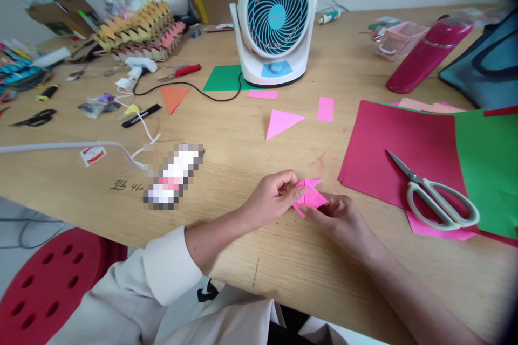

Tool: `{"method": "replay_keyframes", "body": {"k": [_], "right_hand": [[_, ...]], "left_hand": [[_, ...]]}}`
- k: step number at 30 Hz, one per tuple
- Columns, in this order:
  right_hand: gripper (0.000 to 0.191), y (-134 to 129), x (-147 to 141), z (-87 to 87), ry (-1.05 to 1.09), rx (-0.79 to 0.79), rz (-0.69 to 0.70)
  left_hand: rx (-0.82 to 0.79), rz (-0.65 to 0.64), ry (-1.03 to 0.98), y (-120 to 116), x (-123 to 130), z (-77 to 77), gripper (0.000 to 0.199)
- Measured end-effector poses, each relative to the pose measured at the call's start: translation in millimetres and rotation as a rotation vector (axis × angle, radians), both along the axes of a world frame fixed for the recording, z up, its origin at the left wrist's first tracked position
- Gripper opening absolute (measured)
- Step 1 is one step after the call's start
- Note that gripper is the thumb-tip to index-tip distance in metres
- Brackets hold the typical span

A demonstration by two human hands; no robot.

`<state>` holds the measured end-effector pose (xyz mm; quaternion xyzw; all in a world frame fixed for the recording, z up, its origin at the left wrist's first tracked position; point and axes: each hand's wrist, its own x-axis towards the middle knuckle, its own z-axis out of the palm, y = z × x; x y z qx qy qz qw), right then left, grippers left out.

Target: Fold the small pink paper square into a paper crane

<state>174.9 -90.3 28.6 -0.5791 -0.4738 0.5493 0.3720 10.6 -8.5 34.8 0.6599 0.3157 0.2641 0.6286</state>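
A small piece of folded pink paper [313,195] with pointed corners is held between both hands, just above the wooden table near its front edge. My left hand [277,191] pinches its left side, thumb lying on top of the folds. From the right, my right hand [339,216] grips the lower right part between thumb and fingers; some of those fingers are hidden behind the paper. Beyond the hands lie a pink paper triangle [282,123] and two pink paper strips, one being the upright rectangle [326,109].
White-handled scissors [439,202] rest on red paper sheets [404,140] beside green paper [489,167] at right. A fan [277,21] stands at the back, a magenta bottle [429,54] back right. A phone [174,177] with a cable lies left; a red stool [52,275] stands below.
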Motion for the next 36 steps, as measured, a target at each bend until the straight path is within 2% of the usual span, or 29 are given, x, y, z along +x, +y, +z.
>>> {"method": "replay_keyframes", "body": {"k": [9, 15, 21, 25, 29, 32, 36], "right_hand": [[0.04, -0.7, 2.2, -5.0, 0.007, 0.008, -0.015], [0.045, -0.7, -0.9, -1.0, 0.016, 0.004, -0.03], [0.036, 1.1, 4.7, 6.4, -0.078, 0.068, 0.059], [0.034, 4.1, 10.4, 5.9, -0.008, 0.138, -0.042], [0.032, 5.8, 9.3, -2.9, 0.131, 0.179, -0.163], [0.021, 5.8, 7.6, -9.2, 0.13, 0.227, -0.141], [0.02, 4.9, 8.7, -12.6, 0.071, 0.267, -0.114]], "left_hand": [[0.037, -0.001, 0.014, -0.7, -0.3, 0.1, 0.04], [0.064, 0.019, 0.033, -4.1, 0.8, -1.6, 0.04], [0.144, 0.011, 0.094, -0.4, -0.4, -0.9, 0.04], [0.2, -0.029, 0.16, 0.0, -1.5, -0.5, 0.04], [0.25, -0.088, 0.214, -3.5, -0.3, 0.1, 0.042], [0.327, -0.11, 0.233, -5.5, 0.8, -0.3, 0.042], [0.438, -0.138, 0.225, -5.5, 0.5, -2.0, 0.036]]}}
